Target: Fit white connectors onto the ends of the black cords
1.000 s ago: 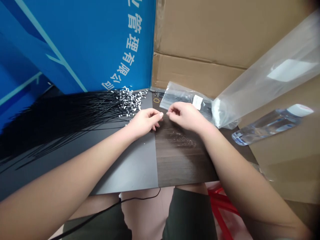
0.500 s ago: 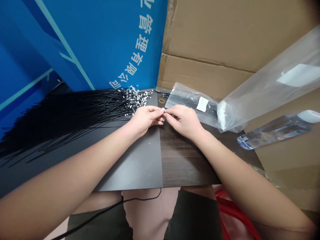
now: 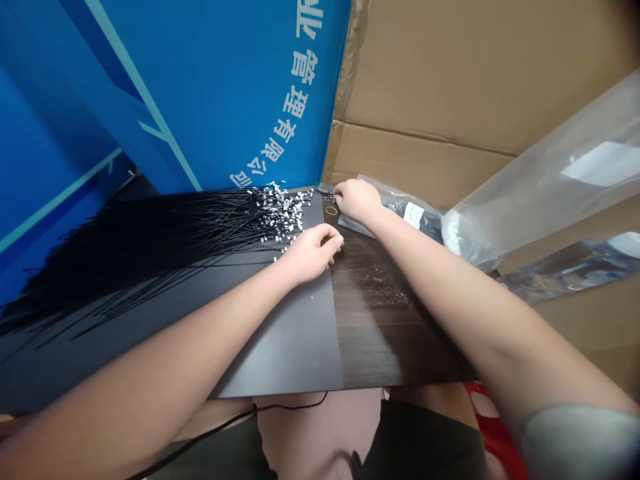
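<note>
A blue banner (image 3: 225,100) with white characters and a large cardboard box (image 3: 440,80) rise behind the desk (image 3: 280,347), whose top is part grey, part dark wood-grain. A large clear plastic bag (image 3: 545,193) leans against the box, and a blurred plastic bottle (image 3: 575,270) lies beyond it, off the desk's right side. A fan of thin black wires (image 3: 150,260) spreads across the desk's left half, their white tips (image 3: 280,217) bunched near the far edge. The left hand (image 3: 313,253) sits just beside those tips, its fingers (image 3: 333,240) loosely curled; whether they pinch anything is too small to tell. The right hand (image 3: 355,201) reaches to the far edge, resting on a smaller plastic bag (image 3: 400,210) with a white label, its fingers (image 3: 339,192) curled downward; their hold is also unclear.
</note>
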`<state>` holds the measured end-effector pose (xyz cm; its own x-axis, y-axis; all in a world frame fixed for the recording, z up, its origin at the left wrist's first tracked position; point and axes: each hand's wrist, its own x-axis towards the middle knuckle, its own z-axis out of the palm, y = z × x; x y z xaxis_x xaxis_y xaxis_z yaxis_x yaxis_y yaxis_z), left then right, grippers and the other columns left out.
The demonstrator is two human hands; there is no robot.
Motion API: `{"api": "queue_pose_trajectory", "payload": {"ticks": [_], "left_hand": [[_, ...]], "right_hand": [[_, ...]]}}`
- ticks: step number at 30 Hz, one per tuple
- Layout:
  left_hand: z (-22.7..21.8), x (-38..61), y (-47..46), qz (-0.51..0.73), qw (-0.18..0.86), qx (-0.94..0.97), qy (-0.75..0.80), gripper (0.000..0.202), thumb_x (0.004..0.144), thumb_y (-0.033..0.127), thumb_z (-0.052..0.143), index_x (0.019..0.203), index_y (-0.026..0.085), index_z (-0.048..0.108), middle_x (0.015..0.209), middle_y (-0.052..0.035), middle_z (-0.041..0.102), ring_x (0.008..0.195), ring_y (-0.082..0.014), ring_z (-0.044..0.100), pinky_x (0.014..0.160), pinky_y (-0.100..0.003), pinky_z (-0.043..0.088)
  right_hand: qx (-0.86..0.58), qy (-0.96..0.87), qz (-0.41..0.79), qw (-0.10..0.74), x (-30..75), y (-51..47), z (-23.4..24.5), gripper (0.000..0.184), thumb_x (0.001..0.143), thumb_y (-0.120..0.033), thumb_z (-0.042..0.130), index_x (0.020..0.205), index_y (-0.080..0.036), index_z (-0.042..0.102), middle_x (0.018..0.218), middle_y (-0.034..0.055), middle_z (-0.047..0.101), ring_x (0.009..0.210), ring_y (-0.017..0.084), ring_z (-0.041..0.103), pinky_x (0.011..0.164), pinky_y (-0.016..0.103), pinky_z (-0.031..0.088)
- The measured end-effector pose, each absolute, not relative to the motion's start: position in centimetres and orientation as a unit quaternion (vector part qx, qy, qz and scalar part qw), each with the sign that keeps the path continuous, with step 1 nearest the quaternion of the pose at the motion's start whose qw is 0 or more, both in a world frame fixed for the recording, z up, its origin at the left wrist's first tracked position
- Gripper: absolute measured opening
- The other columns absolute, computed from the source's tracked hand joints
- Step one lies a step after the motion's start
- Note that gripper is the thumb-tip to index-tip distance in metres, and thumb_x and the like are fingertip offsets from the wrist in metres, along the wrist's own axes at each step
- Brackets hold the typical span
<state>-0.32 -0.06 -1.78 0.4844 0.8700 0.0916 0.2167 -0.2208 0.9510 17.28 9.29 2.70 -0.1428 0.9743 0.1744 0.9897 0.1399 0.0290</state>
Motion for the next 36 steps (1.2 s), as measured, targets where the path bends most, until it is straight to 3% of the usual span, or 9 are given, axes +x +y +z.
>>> {"api": "queue_pose_trajectory", "payload": {"ticks": [5, 12, 20, 29, 33, 36], "left_hand": [[-2.0, -0.6, 0.0, 0.315, 0.463, 0.738, 0.377, 0.021, 0.100, 0.039, 0.059, 0.091, 0.021, 0.063, 0.085, -0.0021, 0.070, 0.069, -0.0150, 0.062, 0.064, -0.029, 0.050], [-2.0, -0.4, 0.1, 0.313, 0.463, 0.741, 0.372, 0.020, 0.098, 0.039, 0.059, 0.091, 0.021, 0.065, 0.087, -0.0037, 0.072, 0.072, -0.0171, 0.063, 0.066, -0.031, 0.050], [-1.8, -0.4, -0.2, 0.310, 0.461, 0.742, 0.376, 0.019, 0.098, 0.037, 0.059, 0.089, 0.021, 0.065, 0.084, -0.0032, 0.072, 0.072, -0.0175, 0.063, 0.067, -0.031, 0.050], [-1.5, -0.4, -0.4, 0.307, 0.466, 0.736, 0.383, 0.020, 0.099, 0.036, 0.059, 0.087, 0.021, 0.064, 0.079, -0.0022, 0.070, 0.068, -0.0169, 0.061, 0.065, -0.032, 0.048], [-2.0, -0.3, -0.1, 0.312, 0.468, 0.732, 0.384, 0.019, 0.099, 0.036, 0.058, 0.089, 0.020, 0.063, 0.084, -0.0028, 0.071, 0.071, -0.0168, 0.064, 0.066, -0.031, 0.051], [-2.4, -0.3, 0.2, 0.320, 0.479, 0.724, 0.381, 0.019, 0.101, 0.036, 0.057, 0.091, 0.020, 0.062, 0.086, -0.0026, 0.071, 0.071, -0.0158, 0.066, 0.066, -0.030, 0.053]], "right_hand": [[-0.641, -0.760, -0.107, -0.014, 15.8, 11.9, 2.1, 0.040, 0.102, -0.019, 0.049, 0.126, -0.011, 0.080, 0.133, 0.0263, 0.075, 0.126, 0.039, 0.067, 0.105, 0.046, 0.045], [-0.628, -0.767, -0.126, -0.037, 15.5, 12.6, 1.5, 0.039, 0.104, -0.021, 0.047, 0.125, -0.012, 0.079, 0.133, 0.0241, 0.075, 0.126, 0.037, 0.065, 0.101, 0.042, 0.044], [-0.610, -0.778, -0.140, -0.043, 15.6, 12.5, 1.0, 0.042, 0.101, -0.016, 0.048, 0.133, -0.005, 0.073, 0.137, 0.0290, 0.072, 0.129, 0.038, 0.067, 0.104, 0.044, 0.045], [-0.590, -0.791, -0.122, -0.102, 15.2, 13.5, 2.2, 0.040, 0.102, -0.018, 0.052, 0.134, -0.005, 0.073, 0.137, 0.0273, 0.073, 0.129, 0.039, 0.070, 0.101, 0.042, 0.049], [-0.591, -0.791, -0.132, -0.086, 15.3, 13.0, 2.2, 0.042, 0.103, -0.019, 0.051, 0.137, -0.001, 0.068, 0.137, 0.0303, 0.071, 0.127, 0.041, 0.070, 0.101, 0.044, 0.051], [-0.598, -0.791, -0.128, 0.010, 16.1, 12.6, 2.5, 0.036, 0.103, -0.020, 0.048, 0.128, -0.005, 0.070, 0.129, 0.0273, 0.073, 0.116, 0.040, 0.072, 0.095, 0.046, 0.053]]}}
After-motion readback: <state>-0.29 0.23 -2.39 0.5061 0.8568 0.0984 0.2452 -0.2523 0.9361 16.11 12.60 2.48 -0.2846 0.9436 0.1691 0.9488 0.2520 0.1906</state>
